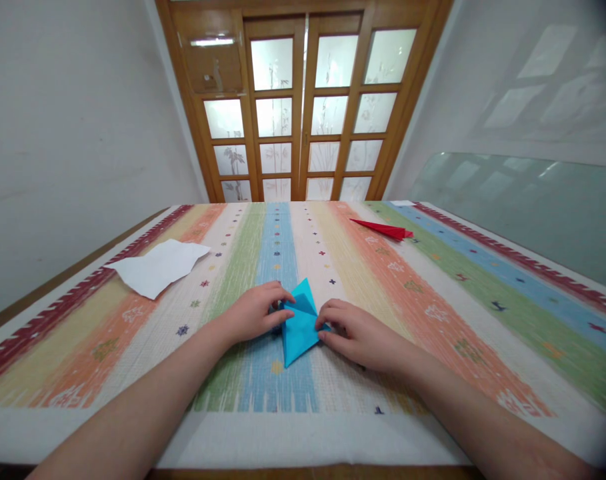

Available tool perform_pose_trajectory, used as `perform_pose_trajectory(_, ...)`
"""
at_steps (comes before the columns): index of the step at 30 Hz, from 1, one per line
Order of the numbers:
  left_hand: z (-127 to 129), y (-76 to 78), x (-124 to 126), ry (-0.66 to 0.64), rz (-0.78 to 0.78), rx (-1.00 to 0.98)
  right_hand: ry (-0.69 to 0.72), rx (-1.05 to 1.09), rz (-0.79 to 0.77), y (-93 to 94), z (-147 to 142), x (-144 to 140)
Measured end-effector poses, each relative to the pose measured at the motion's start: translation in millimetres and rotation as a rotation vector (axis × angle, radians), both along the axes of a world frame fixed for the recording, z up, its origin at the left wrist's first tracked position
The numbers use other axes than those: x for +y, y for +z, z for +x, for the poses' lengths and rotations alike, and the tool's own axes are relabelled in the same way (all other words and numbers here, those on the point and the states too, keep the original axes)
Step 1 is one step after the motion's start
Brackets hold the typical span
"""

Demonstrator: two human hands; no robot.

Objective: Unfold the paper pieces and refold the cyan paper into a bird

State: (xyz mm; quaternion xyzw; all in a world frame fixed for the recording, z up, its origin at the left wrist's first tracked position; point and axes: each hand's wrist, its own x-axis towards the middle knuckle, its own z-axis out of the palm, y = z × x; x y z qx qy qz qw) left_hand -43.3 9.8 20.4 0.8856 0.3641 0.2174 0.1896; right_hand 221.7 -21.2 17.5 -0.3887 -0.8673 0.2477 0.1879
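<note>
A folded sheet of blue origami paper (299, 330) lies near the front middle of the striped tablecloth, one point toward the far side and another toward me. My left hand (257, 310) pinches its left edge between thumb and fingers. On the opposite side, my right hand (355, 332) grips the right corner, with thumb and fingertips closed on it. Upper layers of the paper show a triangular flap with a darker, shaded face. The fingers cover both side corners, so their exact folds are hidden.
A creased white paper (160, 267) lies at the left of the striped tablecloth (237, 267). Farther back on the right rests a red folded paper piece (383, 229), long and pointed. Wooden glass-paned doors (303, 107) stand behind the table, with walls on both sides.
</note>
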Motion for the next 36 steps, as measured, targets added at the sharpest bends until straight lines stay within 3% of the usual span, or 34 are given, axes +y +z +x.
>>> perform_pose_trajectory(14, 0, -5.9, 2, 0.022, -0.022, -0.031, 0.021, 0.016, 0.019, -7.0, 3, 5)
perform_pose_trajectory(22, 1, -11.9, 4, 0.037, -0.005, -0.012, 0.007, 0.017, 0.027, -2.5, 1, 2)
perform_pose_trajectory(30, 1, -8.3, 2, 0.051, -0.028, -0.019, 0.006, 0.013, 0.020, -4.1, 2, 3)
perform_pose_trajectory(36, 0, -16.4, 5, 0.052, -0.043, -0.032, 0.007, -0.005, 0.031, 1.3, 1, 1)
